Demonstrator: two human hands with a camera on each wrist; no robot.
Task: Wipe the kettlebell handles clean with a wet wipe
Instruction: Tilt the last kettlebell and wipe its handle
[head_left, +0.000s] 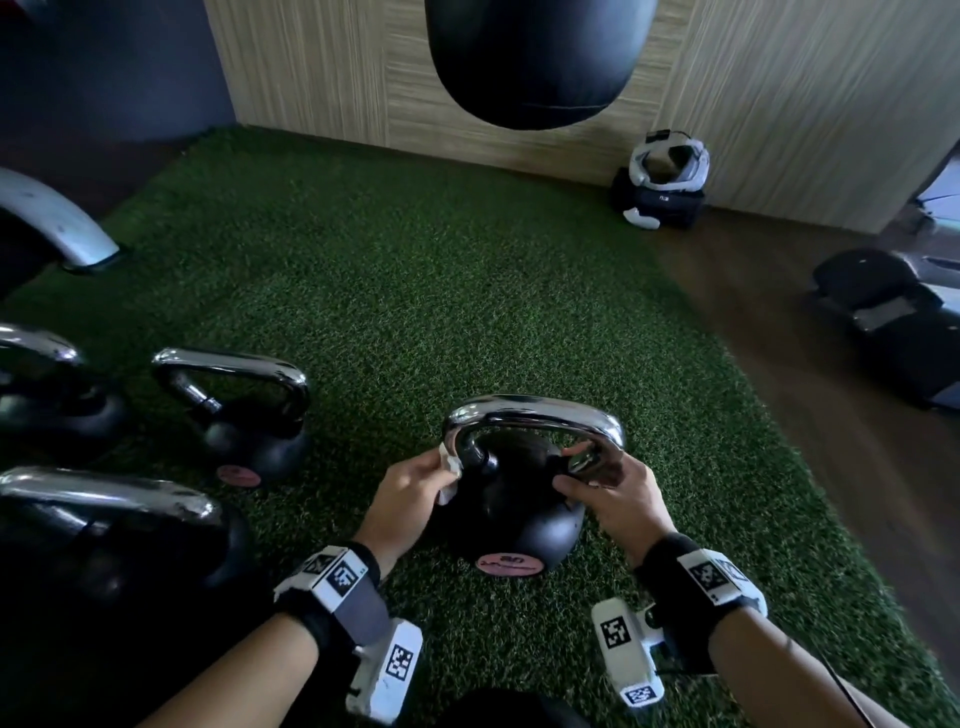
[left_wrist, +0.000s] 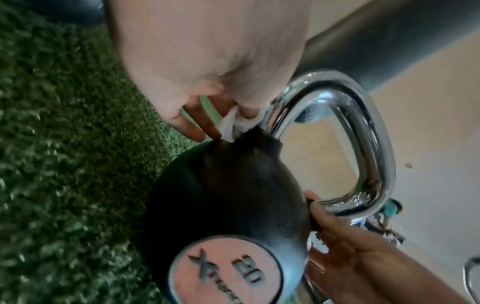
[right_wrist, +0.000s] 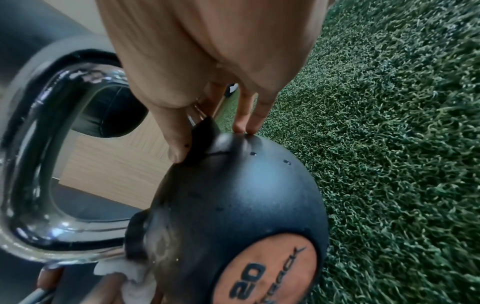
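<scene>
On the kettlebell (left_wrist: 223, 197), its label (left_wrist: 223, 273) reads "20".

A black kettlebell (head_left: 511, 512) is sitting on green turf, tilting toward the camera — its pink disc marked "20" showing. A crumpled white wet wipe (head_left: 450, 467) is pressing against the left base of its chrome handle (head_left: 535, 415).
</scene>
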